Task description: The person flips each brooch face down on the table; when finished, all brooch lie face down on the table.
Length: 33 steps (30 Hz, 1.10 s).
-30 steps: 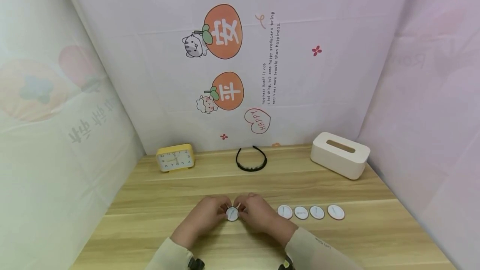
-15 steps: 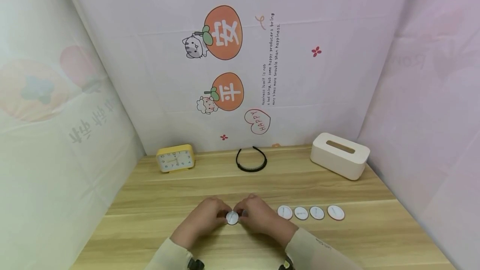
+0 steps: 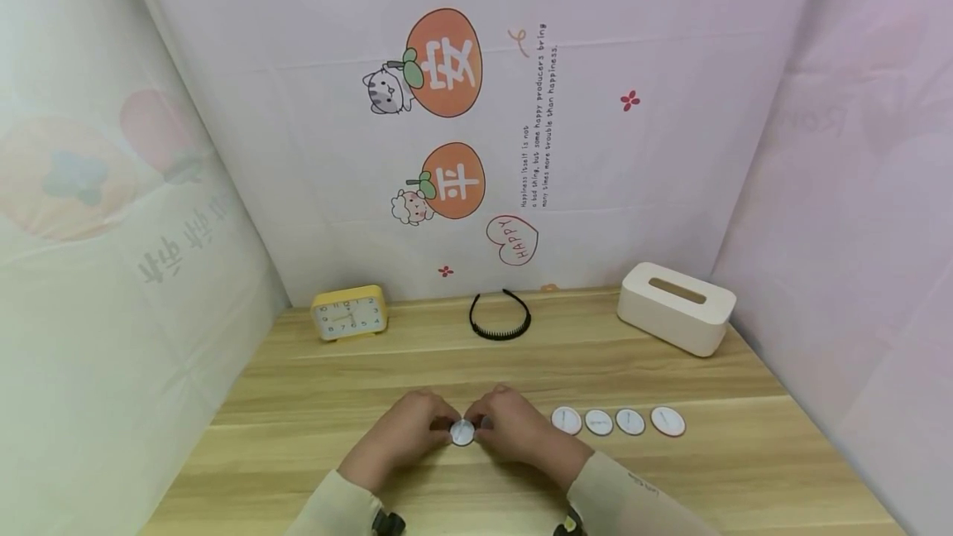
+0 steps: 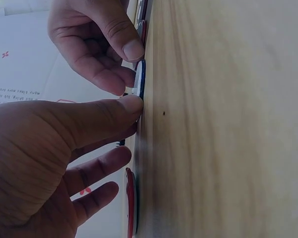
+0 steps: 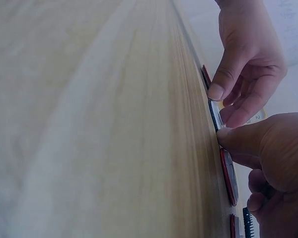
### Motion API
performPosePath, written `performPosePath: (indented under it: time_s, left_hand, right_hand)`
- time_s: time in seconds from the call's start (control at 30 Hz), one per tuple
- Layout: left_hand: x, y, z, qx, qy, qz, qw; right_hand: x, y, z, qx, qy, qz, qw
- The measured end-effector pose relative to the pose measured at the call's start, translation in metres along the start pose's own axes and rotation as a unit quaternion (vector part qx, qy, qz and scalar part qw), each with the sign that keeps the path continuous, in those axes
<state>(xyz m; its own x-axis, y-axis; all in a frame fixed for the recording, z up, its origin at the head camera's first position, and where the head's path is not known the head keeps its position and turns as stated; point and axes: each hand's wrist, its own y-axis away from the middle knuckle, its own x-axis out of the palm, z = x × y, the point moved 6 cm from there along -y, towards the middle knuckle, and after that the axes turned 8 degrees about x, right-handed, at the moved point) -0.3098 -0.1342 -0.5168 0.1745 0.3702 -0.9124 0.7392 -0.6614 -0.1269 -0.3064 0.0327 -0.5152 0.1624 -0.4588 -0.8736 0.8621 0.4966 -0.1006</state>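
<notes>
A white round disc with a thin mark on its face lies between my two hands; the left wrist view shows its dark blue rim. My left hand pinches its left side with thumb and forefinger, the other fingers spread loosely. From the right, my right hand pinches the opposite edge, thumb in front and other fingers curled. A red-rimmed disc sits under my left hand's lower fingers in the left wrist view. Beside my right thumb, the right wrist view shows another red-rimmed disc, mostly hidden in the head view.
To the right, several white discs lie in a row on the wooden table. Along the back stand a yellow clock, a black toothed headband and a cream tissue box. Printed white cloth surrounds the table.
The pinched disc has moved slightly toward me since one second ago, with the fingertips of both hands. Over the last half second hands and disc look nearly still.
</notes>
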Motion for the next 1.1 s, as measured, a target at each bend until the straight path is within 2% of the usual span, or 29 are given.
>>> performPosePath:
  time_s: [0.1, 0.23, 0.4, 0.6, 0.7, 0.87, 1.1]
  left_hand:
    - [0.001, 0.0, 0.002, -0.004, 0.008, -0.002, 1.0]
    - [-0.003, 0.004, 0.008, -0.027, 0.02, -0.015, 0.9993]
    - [-0.018, 0.009, 0.014, -0.05, 0.019, -0.039, 0.9978]
    - [-0.035, 0.019, 0.028, -0.094, 0.046, -0.056, 0.9929]
    - [-0.036, 0.022, 0.036, -0.107, 0.052, -0.06, 0.991]
    - [-0.031, 0.028, 0.046, -0.121, 0.07, -0.044, 0.9893]
    - [-0.029, 0.036, 0.048, -0.123, 0.083, -0.032, 0.9884]
  right_hand:
    - [0.0, 0.0, 0.0, 0.0, -0.003, 0.001, 1.0]
    - [0.0, 0.0, -0.001, 0.002, -0.004, 0.003, 1.0]
    - [-0.001, -0.001, -0.002, 0.001, -0.002, -0.001, 1.0]
    - [-0.002, -0.002, -0.003, -0.003, 0.001, -0.009, 1.0]
    - [-0.002, -0.003, -0.003, -0.007, 0.001, -0.012, 0.9999]
    - [-0.001, -0.002, -0.004, -0.004, -0.006, -0.012, 0.9999]
    - [-0.001, 0.001, -0.003, -0.001, -0.019, -0.011, 0.9998]
